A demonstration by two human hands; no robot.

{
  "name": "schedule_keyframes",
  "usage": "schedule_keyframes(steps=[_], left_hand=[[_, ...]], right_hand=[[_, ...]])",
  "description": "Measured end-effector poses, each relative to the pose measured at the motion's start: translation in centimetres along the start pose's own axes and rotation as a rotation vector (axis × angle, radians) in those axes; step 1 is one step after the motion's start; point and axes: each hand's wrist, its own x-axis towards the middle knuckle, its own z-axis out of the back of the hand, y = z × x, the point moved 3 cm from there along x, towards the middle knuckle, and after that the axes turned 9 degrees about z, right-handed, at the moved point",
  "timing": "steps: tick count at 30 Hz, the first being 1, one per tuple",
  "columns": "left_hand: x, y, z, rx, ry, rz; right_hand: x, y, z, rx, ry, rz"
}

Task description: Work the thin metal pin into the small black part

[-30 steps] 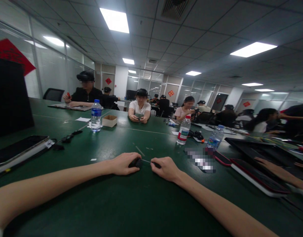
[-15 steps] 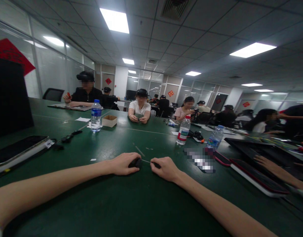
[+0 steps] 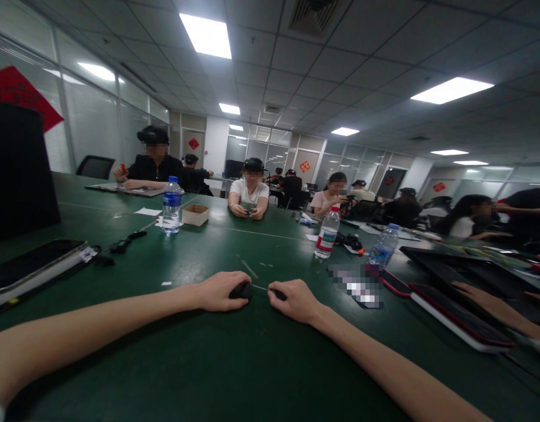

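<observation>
My left hand (image 3: 224, 291) rests on the green table (image 3: 235, 357), with its fingers closed around a small rounded black object (image 3: 241, 290). My right hand (image 3: 294, 300) is closed on a slim dark piece (image 3: 277, 294), only the end of which shows between thumb and forefinger. A thin pale rod or line (image 3: 260, 287) spans the short gap between the two hands; whether it belongs to the dark piece cannot be made out. Both hands stay low at the table surface, close together but not touching.
A red-capped bottle (image 3: 327, 233) and a blue-capped bottle (image 3: 383, 245) stand ahead on the right, another bottle (image 3: 171, 205) on the left by an open box (image 3: 195, 215). A co-worker's hand (image 3: 481, 299) is at the right by a black tray (image 3: 432, 266). Several people sit beyond.
My hands and the things in them look the same. At the right edge the co-worker's hands have shifted slightly.
</observation>
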Motion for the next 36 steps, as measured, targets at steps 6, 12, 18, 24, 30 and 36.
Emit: schedule_keyframes(steps=[6,12,18,24,30,36], left_hand=[[-0.04,-0.07,0.03,0.019,0.003,0.002],[-0.08,-0.35,0.28,0.033,0.008,-0.003],[-0.08,-0.31,0.24,0.037,0.003,-0.007],[-0.13,-0.36,0.38,0.031,-0.001,-0.015],[-0.06,-0.29,0.26,0.028,-0.001,-0.052],[-0.02,-0.02,0.02,0.036,-0.003,-0.044]], right_hand=[[0.07,0.06,0.08,0.002,0.017,-0.003],[0.21,0.3,0.44,0.017,0.033,-0.004],[0.21,0.34,0.35,0.02,0.027,-0.002],[0.19,0.27,0.22,0.023,0.029,0.01],[0.22,0.27,0.09,0.004,0.037,0.037],[0.15,0.0,-0.34,-0.034,0.017,0.033]])
